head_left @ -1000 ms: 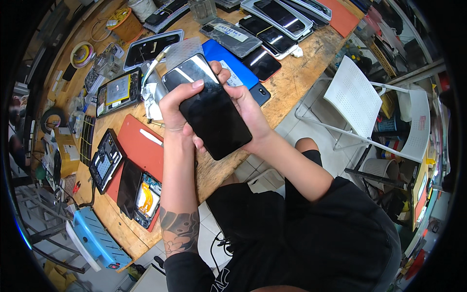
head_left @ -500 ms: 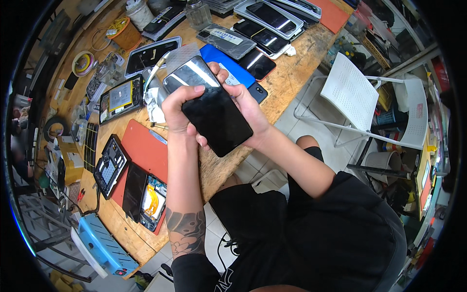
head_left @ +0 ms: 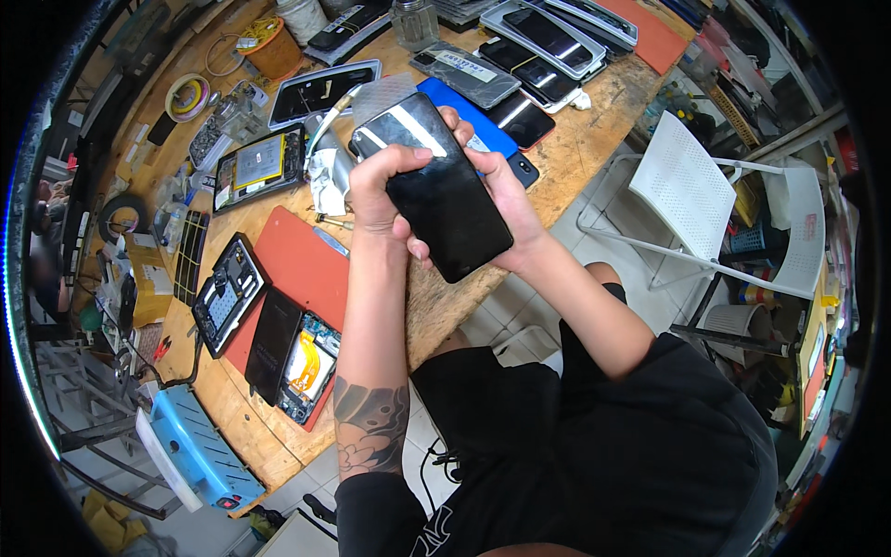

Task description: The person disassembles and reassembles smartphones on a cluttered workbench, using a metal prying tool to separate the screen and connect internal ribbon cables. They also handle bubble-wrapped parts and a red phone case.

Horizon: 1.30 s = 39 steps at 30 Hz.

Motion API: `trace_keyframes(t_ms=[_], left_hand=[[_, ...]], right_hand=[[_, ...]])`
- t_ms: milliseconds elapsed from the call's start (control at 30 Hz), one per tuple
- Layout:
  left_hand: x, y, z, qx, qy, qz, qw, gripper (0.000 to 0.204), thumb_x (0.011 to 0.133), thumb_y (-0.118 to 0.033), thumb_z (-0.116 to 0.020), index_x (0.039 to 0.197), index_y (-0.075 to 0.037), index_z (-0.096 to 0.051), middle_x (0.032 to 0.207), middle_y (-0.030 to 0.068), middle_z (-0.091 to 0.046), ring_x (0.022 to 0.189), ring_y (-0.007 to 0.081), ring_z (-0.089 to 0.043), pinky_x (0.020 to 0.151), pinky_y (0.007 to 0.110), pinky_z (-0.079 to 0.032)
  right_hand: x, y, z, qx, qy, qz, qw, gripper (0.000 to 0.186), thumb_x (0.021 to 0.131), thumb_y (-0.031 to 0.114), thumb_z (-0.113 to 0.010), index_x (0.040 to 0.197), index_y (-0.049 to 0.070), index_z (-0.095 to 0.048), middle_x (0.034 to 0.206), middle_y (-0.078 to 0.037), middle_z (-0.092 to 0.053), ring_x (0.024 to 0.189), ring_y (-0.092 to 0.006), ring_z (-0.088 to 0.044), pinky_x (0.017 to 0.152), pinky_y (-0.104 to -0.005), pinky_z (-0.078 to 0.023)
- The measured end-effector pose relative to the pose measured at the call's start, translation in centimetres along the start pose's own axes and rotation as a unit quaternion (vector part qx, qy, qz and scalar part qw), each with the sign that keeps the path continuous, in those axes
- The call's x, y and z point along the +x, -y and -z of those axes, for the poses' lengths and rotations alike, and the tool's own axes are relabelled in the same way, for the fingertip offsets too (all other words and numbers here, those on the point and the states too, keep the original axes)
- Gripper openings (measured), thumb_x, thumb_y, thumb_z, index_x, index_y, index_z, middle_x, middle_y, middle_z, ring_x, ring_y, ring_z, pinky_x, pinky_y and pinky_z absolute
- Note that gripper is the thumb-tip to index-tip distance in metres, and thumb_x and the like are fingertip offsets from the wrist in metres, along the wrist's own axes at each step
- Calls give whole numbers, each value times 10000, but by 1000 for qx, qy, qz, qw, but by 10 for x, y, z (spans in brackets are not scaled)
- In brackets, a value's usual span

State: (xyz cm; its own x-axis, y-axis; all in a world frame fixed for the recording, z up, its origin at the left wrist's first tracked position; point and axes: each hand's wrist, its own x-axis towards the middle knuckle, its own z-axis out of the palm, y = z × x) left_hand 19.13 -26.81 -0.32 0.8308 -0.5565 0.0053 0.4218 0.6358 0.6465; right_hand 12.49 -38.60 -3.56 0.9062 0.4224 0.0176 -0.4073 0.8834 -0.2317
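Observation:
A black smartphone [head_left: 452,209] is held screen-up above the wooden bench, tilted toward the upper left with bright reflections on its top end. My left hand [head_left: 375,186] grips its left side, thumb across the screen and other fingers curled around the edge. My right hand [head_left: 509,209] wraps round the other side, some fingertips showing over the upper right edge. Beneath lie a blue phone case [head_left: 474,114] and a clear bubble sleeve [head_left: 382,93]. On a red mat [head_left: 297,251] by my left forearm lie an opened phone [head_left: 310,368] and a black housing [head_left: 227,297].
The wooden bench [head_left: 620,104] holds several phones, trays, tape rolls, a glass jar [head_left: 416,26] and an orange container [head_left: 274,48]. A blue machine [head_left: 200,446] sits at the lower left. A white folding chair [head_left: 682,186] stands on the right, beside cluttered shelves.
The whole scene, with my hands and phone, has shifted right and slightly up in the picture, as if the camera moved. My two-handed grip on the phone looks the same.

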Motion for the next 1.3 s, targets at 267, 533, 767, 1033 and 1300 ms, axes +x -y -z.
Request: trace_keyframes(t_ms=[267, 533, 767, 1033, 1300], left_hand=[[-4, -5, -7, -33, 32, -1, 999, 490, 667, -51, -589, 1149, 33, -579, 1037, 150, -637, 987, 308, -627, 883, 392, -544], [-2, -7, -3, 14, 74, 19, 997, 471, 684, -122, -600, 1124, 42, -562, 1024, 148, -597, 1007, 258, -592, 861, 338, -534], [-1, -13, 2, 66, 70, 33, 995, 487, 758, -152, -632, 1196, 59, -605, 1032, 158, -668, 971, 268, -664, 892, 363, -563], [9, -7, 6, -49, -3, -10, 999, 497, 854, -157, -599, 1291, 79, -581, 1076, 168, -687, 1000, 316, -686, 1038, 572, -529], [10, 7, 3, -66, -27, 38, 997, 516, 874, -150, -562, 1353, 42, -559, 1100, 175, -665, 1048, 361, -674, 1040, 697, -485]], right_hand=[[1, -4, -8, -12, -41, 44, 998, 663, 1020, 564, -330, 1444, 71, -458, 1119, -305, -678, 808, -427, -719, 673, -507, -617], [-3, 0, 1, -65, -8, 5, 998, 695, 1017, 591, -334, 1402, 39, -509, 1083, -311, -684, 789, -420, -714, 685, -487, -609], [-7, 6, -10, -167, 20, 33, 985, 709, 1061, 570, -294, 1421, 5, -525, 1159, -292, -694, 890, -372, -736, 736, -460, -607], [-47, 91, -14, -788, -248, 238, 511, 451, 1062, 370, -546, 1148, -39, -718, 1076, -129, -732, 986, -227, -688, 878, -344, -557], [-99, 104, 13, -938, -145, 190, 250, 526, 936, 336, -733, 1325, 1, -620, 1456, -174, -567, 1409, -389, -471, 1143, -443, -419]])
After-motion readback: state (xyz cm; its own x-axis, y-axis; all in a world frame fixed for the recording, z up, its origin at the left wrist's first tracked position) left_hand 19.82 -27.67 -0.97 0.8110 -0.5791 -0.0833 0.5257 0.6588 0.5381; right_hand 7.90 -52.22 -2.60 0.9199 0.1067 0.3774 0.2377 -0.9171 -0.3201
